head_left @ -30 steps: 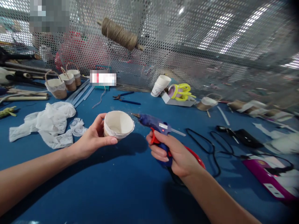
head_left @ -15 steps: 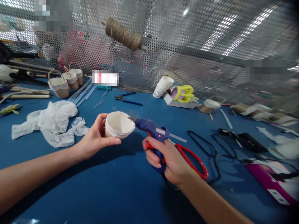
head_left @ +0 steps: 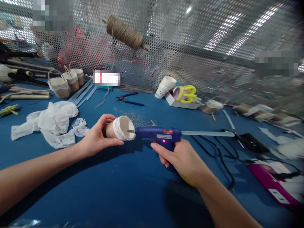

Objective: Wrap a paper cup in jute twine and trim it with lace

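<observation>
My left hand [head_left: 96, 139] grips a small paper cup [head_left: 120, 128] wrapped in twine and white lace, tipped on its side with its mouth facing right. My right hand [head_left: 182, 156] is closed round the handle of a blue hot glue gun [head_left: 159, 133]. The gun lies level, with a red light lit on its body and a clear glue stick [head_left: 206, 133] poking out behind. Its metal nozzle reaches into the mouth of the cup, at the rim.
On the blue table [head_left: 123, 190] lie crumpled white lace [head_left: 51, 122], blue pliers [head_left: 129, 99], finished little baskets [head_left: 63, 82], stacked paper cups [head_left: 165, 86], black cables [head_left: 220, 152] and a purple box [head_left: 275, 183]. A twine spool [head_left: 124, 33] hangs on the perforated metal screen behind.
The left hand tipped the cup onto its side. The right hand turned the glue gun level and pushed its nozzle into the cup's mouth. The red scissors are now hidden.
</observation>
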A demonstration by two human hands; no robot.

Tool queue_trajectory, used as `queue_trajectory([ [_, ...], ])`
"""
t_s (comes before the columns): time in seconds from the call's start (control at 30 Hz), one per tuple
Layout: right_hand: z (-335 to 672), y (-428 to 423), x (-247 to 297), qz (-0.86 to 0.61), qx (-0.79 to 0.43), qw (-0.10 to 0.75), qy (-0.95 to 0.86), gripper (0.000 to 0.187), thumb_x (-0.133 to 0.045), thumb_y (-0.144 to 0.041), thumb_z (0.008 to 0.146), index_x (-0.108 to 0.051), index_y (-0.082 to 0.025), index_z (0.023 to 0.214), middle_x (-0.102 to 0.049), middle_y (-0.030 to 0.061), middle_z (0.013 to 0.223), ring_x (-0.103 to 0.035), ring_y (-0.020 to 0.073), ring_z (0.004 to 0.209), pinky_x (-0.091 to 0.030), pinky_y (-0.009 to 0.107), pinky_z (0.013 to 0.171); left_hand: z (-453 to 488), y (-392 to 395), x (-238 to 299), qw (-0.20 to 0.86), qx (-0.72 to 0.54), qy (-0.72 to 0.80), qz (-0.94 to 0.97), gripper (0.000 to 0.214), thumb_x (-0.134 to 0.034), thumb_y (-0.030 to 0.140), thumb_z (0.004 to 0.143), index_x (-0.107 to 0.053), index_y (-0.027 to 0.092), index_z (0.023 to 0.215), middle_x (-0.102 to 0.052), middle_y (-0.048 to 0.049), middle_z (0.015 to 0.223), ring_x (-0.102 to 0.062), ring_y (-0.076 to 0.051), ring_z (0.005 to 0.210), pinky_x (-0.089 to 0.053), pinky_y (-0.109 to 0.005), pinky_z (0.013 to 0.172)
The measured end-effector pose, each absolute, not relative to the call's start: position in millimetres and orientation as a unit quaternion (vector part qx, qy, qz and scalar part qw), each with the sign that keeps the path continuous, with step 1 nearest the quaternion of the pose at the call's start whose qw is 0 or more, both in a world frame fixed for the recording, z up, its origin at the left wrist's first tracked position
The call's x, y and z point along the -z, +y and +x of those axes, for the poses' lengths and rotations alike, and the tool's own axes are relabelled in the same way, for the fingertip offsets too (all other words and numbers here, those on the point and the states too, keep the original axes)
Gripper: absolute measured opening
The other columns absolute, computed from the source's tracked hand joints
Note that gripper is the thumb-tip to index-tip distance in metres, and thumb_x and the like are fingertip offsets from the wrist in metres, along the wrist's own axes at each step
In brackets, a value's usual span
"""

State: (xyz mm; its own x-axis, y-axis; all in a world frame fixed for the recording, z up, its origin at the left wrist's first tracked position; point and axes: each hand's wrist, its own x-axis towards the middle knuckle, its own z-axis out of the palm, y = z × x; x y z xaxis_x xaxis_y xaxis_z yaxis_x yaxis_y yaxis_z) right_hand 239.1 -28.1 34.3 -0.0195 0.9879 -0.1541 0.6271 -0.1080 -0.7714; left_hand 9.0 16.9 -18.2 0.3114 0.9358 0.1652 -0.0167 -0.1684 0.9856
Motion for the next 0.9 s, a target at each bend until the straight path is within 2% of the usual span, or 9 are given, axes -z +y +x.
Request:
queue_trajectory([
  [0.2,243,-25,-35,-0.654,-0.350,0.266,-0.615,0.039,-0.060,-0.044,0.074,-0.050,-0.019,0.046,-0.051,-0.0008,0.041,-0.049,0.0107,0.038,-0.041,0.024,0.041,9,17,17,0.533,-0.446,0.366,0.619,0.058,-0.078,0.024,0.056,-0.039,0.021,0.099,-0.050,-0.0018,0.095,-0.053,-0.016,0.084,-0.043,-0.028,0.073],
  [0.33,244,-26,-36,-0.631,-0.397,0.249,-0.619,0.039,-0.062,-0.042,0.073,-0.050,-0.019,0.045,-0.052,-0.0011,0.041,-0.048,0.0096,0.038,-0.040,0.024,0.043,9,17,17,0.527,-0.452,0.377,0.613,0.059,-0.078,0.026,0.055,-0.040,0.021,0.099,-0.051,-0.0025,0.096,-0.055,-0.017,0.084,-0.045,-0.029,0.074],
  [0.5,242,-23,-33,-0.554,-0.529,0.396,-0.506,0.029,-0.062,-0.043,0.075,-0.058,-0.017,0.063,-0.046,-0.0049,0.039,-0.038,0.0067,0.035,-0.030,0.021,0.038,9,17,16,0.560,-0.460,0.382,0.574,0.065,-0.079,0.030,0.055,-0.044,0.018,0.109,-0.058,-0.0073,0.103,-0.056,-0.023,0.093,-0.045,-0.034,0.082],
  [0.6,234,-20,-25,-0.491,-0.636,0.432,-0.411,0.026,-0.066,-0.040,0.071,-0.059,-0.016,0.065,-0.042,-0.0067,0.039,-0.032,0.0037,0.035,-0.023,0.018,0.036,9,14,19,0.573,-0.463,0.374,0.563,0.063,-0.078,0.033,0.058,-0.047,0.016,0.109,-0.060,-0.0077,0.103,-0.056,-0.023,0.095,-0.044,-0.034,0.085],
  [0.77,219,-19,-14,-0.437,-0.732,0.440,-0.282,0.024,-0.075,-0.032,0.062,-0.061,-0.013,0.063,-0.056,-0.0023,0.059,-0.029,-0.0021,0.036,-0.019,0.012,0.033,11,9,21,0.549,-0.485,0.371,0.571,0.065,-0.081,0.029,0.055,-0.044,0.017,0.108,-0.058,-0.0063,0.104,-0.054,-0.022,0.098,-0.043,-0.032,0.086],
  [0.9,214,-21,-15,-0.431,-0.756,0.427,-0.246,0.024,-0.077,-0.030,0.059,-0.062,-0.012,0.063,-0.057,-0.0025,0.059,-0.029,-0.0031,0.036,-0.018,0.011,0.032,13,9,19,0.549,-0.478,0.380,0.571,0.065,-0.081,0.029,0.053,-0.043,0.017,0.104,-0.058,-0.0060,0.102,-0.055,-0.022,0.096,-0.043,-0.034,0.087],
])
